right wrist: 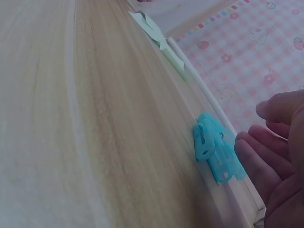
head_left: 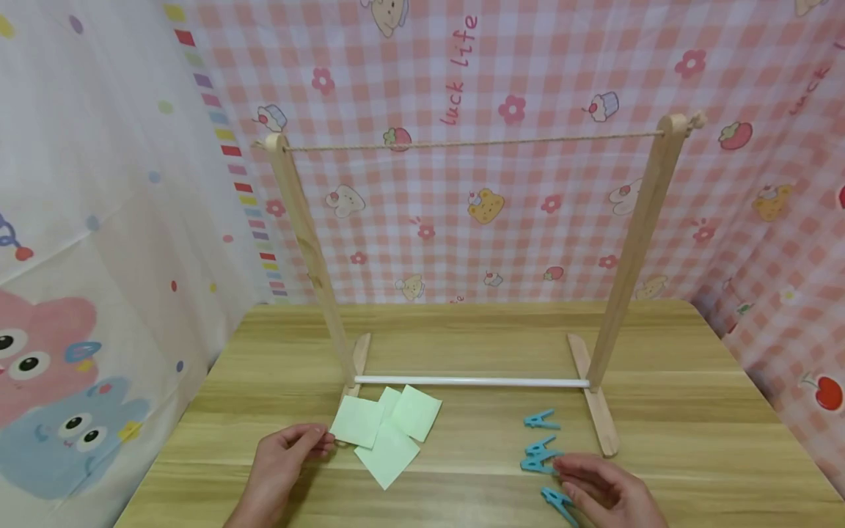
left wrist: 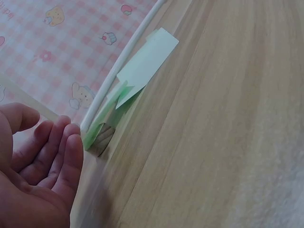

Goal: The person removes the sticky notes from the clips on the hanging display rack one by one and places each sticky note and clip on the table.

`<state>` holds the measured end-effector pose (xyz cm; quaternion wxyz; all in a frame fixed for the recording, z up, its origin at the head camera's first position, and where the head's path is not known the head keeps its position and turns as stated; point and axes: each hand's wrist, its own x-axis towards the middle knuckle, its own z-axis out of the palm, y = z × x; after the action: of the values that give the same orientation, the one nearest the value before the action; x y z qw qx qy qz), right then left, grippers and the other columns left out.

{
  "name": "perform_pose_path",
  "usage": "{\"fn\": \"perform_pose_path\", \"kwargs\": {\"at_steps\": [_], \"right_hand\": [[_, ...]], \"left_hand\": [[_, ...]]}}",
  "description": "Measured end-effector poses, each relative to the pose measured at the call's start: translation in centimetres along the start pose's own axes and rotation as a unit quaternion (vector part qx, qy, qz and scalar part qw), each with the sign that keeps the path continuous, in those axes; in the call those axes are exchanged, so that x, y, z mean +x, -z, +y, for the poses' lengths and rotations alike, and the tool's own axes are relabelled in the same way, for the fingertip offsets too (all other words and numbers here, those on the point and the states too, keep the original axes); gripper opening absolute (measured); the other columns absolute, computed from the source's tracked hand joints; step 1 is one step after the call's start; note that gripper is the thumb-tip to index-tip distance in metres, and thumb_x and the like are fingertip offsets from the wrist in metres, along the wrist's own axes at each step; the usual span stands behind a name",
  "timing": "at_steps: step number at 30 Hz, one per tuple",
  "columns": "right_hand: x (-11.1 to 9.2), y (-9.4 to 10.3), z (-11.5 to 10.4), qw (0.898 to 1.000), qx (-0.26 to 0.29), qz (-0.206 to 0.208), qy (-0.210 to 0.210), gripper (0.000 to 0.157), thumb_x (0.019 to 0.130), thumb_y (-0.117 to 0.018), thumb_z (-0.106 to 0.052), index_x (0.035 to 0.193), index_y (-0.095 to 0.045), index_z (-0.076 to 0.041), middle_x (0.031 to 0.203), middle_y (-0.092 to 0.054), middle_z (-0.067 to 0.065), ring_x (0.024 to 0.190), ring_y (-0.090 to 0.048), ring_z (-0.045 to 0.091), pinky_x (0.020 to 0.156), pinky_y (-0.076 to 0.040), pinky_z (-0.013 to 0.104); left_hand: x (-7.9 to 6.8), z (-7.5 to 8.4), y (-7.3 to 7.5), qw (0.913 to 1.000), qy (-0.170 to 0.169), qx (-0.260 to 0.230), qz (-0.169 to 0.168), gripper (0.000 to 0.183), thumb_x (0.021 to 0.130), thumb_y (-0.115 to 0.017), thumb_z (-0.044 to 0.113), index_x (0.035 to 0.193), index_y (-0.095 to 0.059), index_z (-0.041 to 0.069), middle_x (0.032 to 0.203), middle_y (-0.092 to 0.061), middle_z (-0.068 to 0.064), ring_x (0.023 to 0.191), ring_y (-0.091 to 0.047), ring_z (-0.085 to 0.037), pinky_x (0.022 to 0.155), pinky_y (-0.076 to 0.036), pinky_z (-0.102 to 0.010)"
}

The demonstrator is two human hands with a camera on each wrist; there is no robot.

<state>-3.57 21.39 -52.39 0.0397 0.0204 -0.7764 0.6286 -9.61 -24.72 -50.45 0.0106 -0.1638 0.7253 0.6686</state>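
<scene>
Several pale green sticky notes (head_left: 387, 452) lie overlapping on the table, left of centre. My left hand (head_left: 284, 458) is beside the leftmost note (head_left: 357, 422), fingertips right at its corner. In the left wrist view a gap shows between thumb and loosely bent fingers, with nothing held. On the right, several blue clothespins (head_left: 541, 420) lie in a rough column. My right hand (head_left: 607, 491) hovers by the lower ones, its fingertips close to a clothespin (right wrist: 221, 164). Its thumb stands apart from its relaxed fingers, with no object between them.
A wooden frame stands behind the notes and clothespins, with a left post (head_left: 310, 257), a right post (head_left: 635, 249) and a string (head_left: 475, 143) tied across the top. A white rod (head_left: 472, 381) joins the posts low down. Patterned cloth (head_left: 462, 220) hangs behind the table (head_left: 475, 477).
</scene>
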Motion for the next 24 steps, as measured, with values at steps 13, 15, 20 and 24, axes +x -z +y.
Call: {"fn": "perform_pose_path", "kwargs": {"at_steps": [13, 15, 20, 24], "right_hand": [[-0.1, 0.1, -0.5, 0.999, -0.013, -0.002, -0.031, 0.032, 0.093, -0.076, 0.010, 0.125, -0.072, 0.009, 0.114, -0.081, 0.006, 0.101, -0.078, 0.003, 0.084, -0.066, 0.022], [0.0, 0.3, -0.6, 1.000, -0.011, -0.008, -0.022, 0.031, 0.094, -0.075, 0.009, 0.125, -0.071, 0.009, 0.115, -0.081, 0.009, 0.101, -0.078, 0.004, 0.084, -0.066, 0.022], [0.4, 0.4, -0.9, 0.999, -0.013, -0.021, 0.036, 0.028, 0.094, -0.075, 0.010, 0.122, -0.072, 0.009, 0.115, -0.081, 0.009, 0.104, -0.077, 0.004, 0.086, -0.066, 0.022], [0.6, 0.5, -1.6, 0.997, -0.016, -0.022, 0.076, 0.027, 0.095, -0.073, 0.011, 0.122, -0.072, 0.010, 0.116, -0.082, 0.006, 0.106, -0.078, 0.005, 0.086, -0.066, 0.022]], "left_hand": [[-0.4, 0.4, 0.2, 0.9999, 0.006, 0.012, 0.007, 0.026, 0.106, -0.065, 0.006, 0.119, -0.071, -0.016, 0.094, -0.082, -0.011, 0.084, -0.079, -0.016, 0.081, -0.067, -0.027], [-0.4, 0.6, 0.2, 0.9998, 0.008, 0.013, 0.009, 0.026, 0.107, -0.064, 0.006, 0.119, -0.071, -0.016, 0.094, -0.082, -0.010, 0.084, -0.078, -0.016, 0.082, -0.067, -0.027], [-0.5, 1.2, 0.1, 1.0000, -0.004, 0.008, 0.001, 0.027, 0.107, -0.064, 0.006, 0.120, -0.070, -0.017, 0.095, -0.082, -0.010, 0.085, -0.077, -0.013, 0.082, -0.067, -0.027], [-0.6, 1.7, -0.2, 0.9996, -0.027, -0.001, 0.003, 0.025, 0.107, -0.063, 0.003, 0.117, -0.071, -0.018, 0.091, -0.082, -0.006, 0.083, -0.077, -0.011, 0.082, -0.067, -0.027]]}}
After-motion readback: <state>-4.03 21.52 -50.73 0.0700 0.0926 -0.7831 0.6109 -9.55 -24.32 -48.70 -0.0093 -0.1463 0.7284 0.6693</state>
